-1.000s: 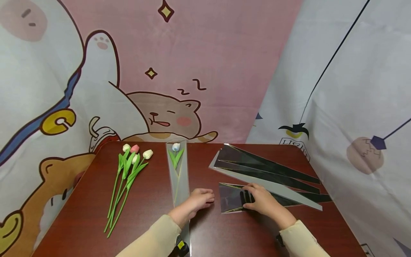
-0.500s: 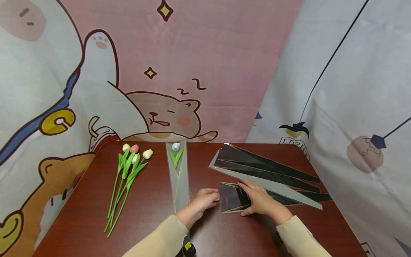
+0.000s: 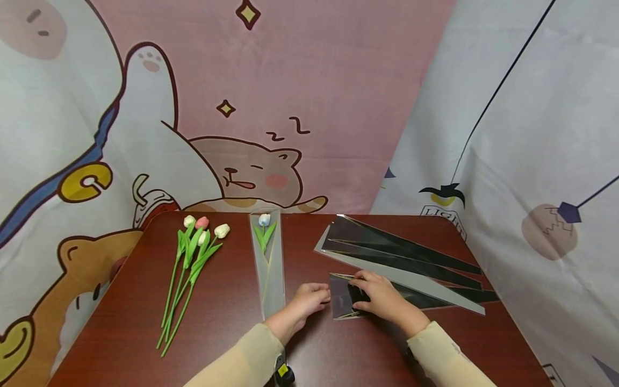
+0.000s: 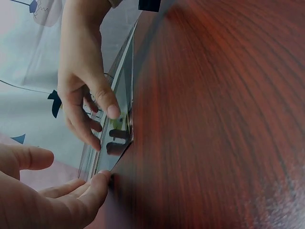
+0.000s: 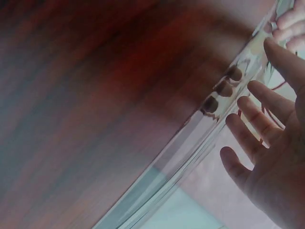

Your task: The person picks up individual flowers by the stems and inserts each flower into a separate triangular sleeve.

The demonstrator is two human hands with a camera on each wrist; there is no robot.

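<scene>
Head view shows a reddish-brown table (image 3: 227,301) before a pink and white cartoon cloth (image 3: 348,97). Right of lower centre lies a dark sleeve (image 3: 340,298); the right hand (image 3: 382,298) is over it with spread fingers, the left hand (image 3: 306,305), fingers loosely extended, at its edge.

Reddish table (image 3: 232,293) — a cartoon-printed backdrop (image 3: 358,107) hangs behind.
</scene>
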